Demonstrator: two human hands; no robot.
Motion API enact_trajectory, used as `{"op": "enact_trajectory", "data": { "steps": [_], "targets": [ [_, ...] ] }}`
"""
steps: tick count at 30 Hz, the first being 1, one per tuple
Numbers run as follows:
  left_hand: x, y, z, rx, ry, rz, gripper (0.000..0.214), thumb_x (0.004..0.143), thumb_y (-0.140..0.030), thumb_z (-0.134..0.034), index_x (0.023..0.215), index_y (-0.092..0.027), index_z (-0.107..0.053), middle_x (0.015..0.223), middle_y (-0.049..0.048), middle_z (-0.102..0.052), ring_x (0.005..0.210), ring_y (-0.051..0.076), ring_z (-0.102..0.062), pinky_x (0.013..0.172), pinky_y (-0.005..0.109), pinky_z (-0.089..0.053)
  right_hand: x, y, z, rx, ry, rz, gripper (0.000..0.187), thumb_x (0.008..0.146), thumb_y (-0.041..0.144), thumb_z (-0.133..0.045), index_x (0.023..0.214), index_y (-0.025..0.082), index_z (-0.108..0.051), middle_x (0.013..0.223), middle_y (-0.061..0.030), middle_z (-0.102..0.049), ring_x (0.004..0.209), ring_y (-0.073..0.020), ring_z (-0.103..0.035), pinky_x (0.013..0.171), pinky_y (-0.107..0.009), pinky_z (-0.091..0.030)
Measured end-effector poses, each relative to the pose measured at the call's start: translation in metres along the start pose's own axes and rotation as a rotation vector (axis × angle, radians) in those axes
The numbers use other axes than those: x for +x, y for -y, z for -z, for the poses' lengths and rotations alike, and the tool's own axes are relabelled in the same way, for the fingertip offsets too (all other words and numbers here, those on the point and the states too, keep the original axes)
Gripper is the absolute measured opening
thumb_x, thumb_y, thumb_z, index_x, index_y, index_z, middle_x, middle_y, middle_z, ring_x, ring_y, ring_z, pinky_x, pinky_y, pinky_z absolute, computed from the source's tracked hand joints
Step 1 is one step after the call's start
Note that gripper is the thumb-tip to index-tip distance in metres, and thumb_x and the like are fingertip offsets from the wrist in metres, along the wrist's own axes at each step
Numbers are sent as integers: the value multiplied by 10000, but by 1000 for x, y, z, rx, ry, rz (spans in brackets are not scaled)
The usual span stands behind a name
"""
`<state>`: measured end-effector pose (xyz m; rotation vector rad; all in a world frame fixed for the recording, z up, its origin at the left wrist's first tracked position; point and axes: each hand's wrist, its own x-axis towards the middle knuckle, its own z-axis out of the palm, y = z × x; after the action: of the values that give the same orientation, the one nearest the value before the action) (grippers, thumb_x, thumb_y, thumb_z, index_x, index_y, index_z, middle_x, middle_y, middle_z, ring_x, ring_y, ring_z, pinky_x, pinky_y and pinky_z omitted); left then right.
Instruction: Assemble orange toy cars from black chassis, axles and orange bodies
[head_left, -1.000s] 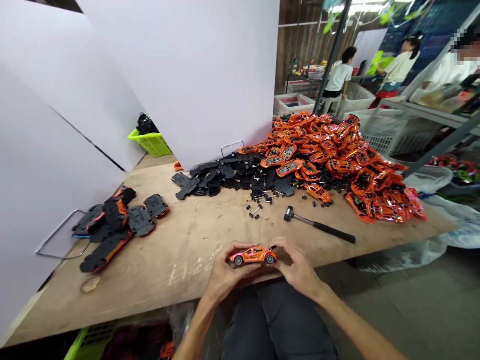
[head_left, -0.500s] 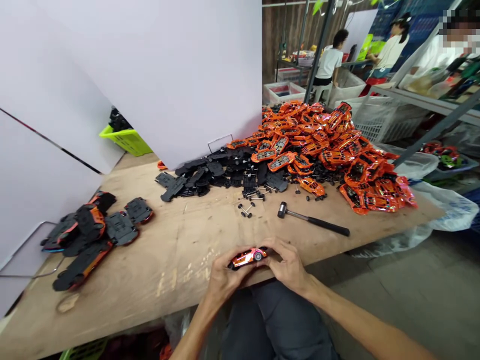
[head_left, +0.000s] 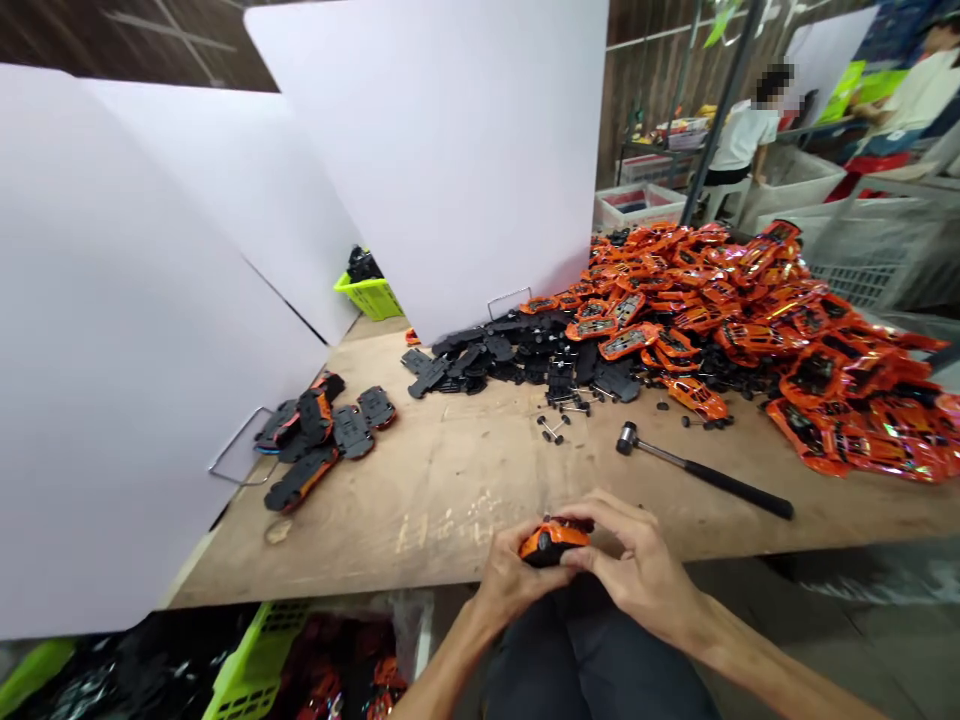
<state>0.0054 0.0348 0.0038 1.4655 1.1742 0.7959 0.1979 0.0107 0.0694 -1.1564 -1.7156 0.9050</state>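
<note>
An orange toy car (head_left: 553, 540) is held between both hands above the table's front edge, its dark underside partly tilted toward me. My left hand (head_left: 511, 575) grips one end, fingers closed around it. At the other end my right hand (head_left: 634, 560) pinches it between thumb and fingers. Beyond the hands lies a hammer (head_left: 705, 470) with a black handle and dark head. Several thin wheel axles (head_left: 553, 430) rest on the wood, beside black car chassis plates (head_left: 465, 365). A large heap of orange car body shells (head_left: 697, 310) rises at the right.
Toy cars lie mostly underside-up (head_left: 315, 450) at the left of the wooden table (head_left: 450, 480). White panels (head_left: 450, 150) stand behind. Green baskets (head_left: 247, 670) with parts sit below the front edge. A metal post (head_left: 720, 110) stands right; people sit and stand farther back.
The toy car has been turned in my hands, from its shiny side with a wheel showing to its dark underside and an end. My view has swung to the left.
</note>
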Motion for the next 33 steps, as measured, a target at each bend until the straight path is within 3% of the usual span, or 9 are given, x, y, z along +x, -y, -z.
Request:
{"op": "enact_trajectory", "data": {
  "steps": [7,11,13,16,19,22,25,28,33],
  "targets": [
    [-4,-3,0,-268,-12,41,448,607,-390,-947,946,-144,-789,862,68,-775,768,218,-699,752,323,-581,-4,12,-4,-91,23,91,636,920,274,-737,1510,347,-511,1402,-55,-665,1286,-279,-643,1097,-399,-557],
    [-2,-4,17,-185,-57,129,485,667,-490,-915,956,-136,-752,792,47,-745,678,196,-676,657,316,-575,-7,-30,17,-240,-164,-35,553,931,459,-703,1445,298,-578,1450,-93,-637,1326,-322,-617,1146,-497,-510],
    [8,-1,52,-66,-205,135,502,693,-550,-878,940,-142,-720,765,32,-719,652,187,-661,603,293,-552,-11,-67,33,-276,-276,-160,483,933,537,-658,1341,280,-644,1386,-98,-679,1236,-318,-677,1096,-500,-546],
    [29,-1,147,213,-597,54,636,675,-571,-871,1106,-156,-657,911,64,-735,810,235,-704,715,331,-587,-17,-111,54,-254,-298,-279,491,911,612,-625,1243,255,-681,1305,-108,-721,1116,-307,-736,962,-454,-624],
    [50,-2,249,812,-846,82,701,730,-544,-838,1234,-112,-615,1271,218,-661,1187,376,-624,1004,517,-525,-22,-121,61,-264,-284,-273,474,913,602,-625,1221,246,-685,1279,-109,-725,1091,-292,-742,962,-442,-623],
    [70,3,300,1141,-987,149,863,830,-548,-748,1459,-35,-456,1613,344,-304,1438,533,-352,1109,713,-344,-18,-113,54,-318,-306,-201,441,946,564,-597,1242,249,-681,1319,-106,-698,1129,-288,-719,995,-460,-607],
    [88,14,295,1260,-839,6,766,920,-540,-646,1561,-188,-419,1735,204,-170,1562,483,-150,1198,721,-157,-12,-110,43,-386,-312,-165,418,980,543,-556,1273,269,-676,1361,-99,-676,1196,-301,-685,956,-465,-625],
    [105,30,282,1425,-574,-117,554,972,-513,-554,1485,-305,-567,1687,122,-368,1593,412,-152,1232,687,-47,-10,-116,36,-463,-285,-118,404,990,538,-551,1287,294,-676,1363,-90,-673,1248,-314,-657,970,-483,-623],
    [127,37,298,1390,-646,0,523,963,-353,-481,1440,-194,-621,1606,190,-479,1539,427,-316,1228,694,-57,-11,-134,40,-533,-290,12,392,999,546,-533,1247,291,-699,1324,-88,-683,1224,-319,-669,1060,-526,-575]
  ]
}}
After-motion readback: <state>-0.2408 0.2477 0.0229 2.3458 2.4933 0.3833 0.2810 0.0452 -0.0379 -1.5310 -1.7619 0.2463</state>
